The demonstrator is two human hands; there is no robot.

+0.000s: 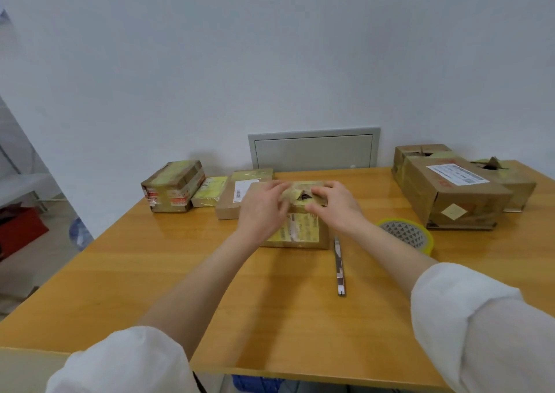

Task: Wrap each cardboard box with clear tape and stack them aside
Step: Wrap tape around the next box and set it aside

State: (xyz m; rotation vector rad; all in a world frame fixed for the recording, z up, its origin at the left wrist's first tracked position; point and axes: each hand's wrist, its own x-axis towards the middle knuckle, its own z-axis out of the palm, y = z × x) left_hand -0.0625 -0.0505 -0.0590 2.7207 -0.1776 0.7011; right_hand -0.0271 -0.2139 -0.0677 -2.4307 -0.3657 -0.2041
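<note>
A small cardboard box [303, 230] with yellowish tape and a label sits mid-table. Both hands are on its top, where a torn flap shows a dark gap. My left hand [262, 205] presses the left side of the top, fingers curled over the flap. On the right side, my right hand [333, 202] pinches the flap with curled fingers. The roll of clear tape [405, 233] lies flat to the right of the box. A utility knife [339, 266] lies on the table just right of the box, pointing toward me.
On the wooden table [180, 272], taped boxes [172, 187] stand at the back left, beside flatter parcels [237, 194]. Larger torn boxes [450, 194] sit at the back right. Behind the table is a white wall with a grey panel [313, 151].
</note>
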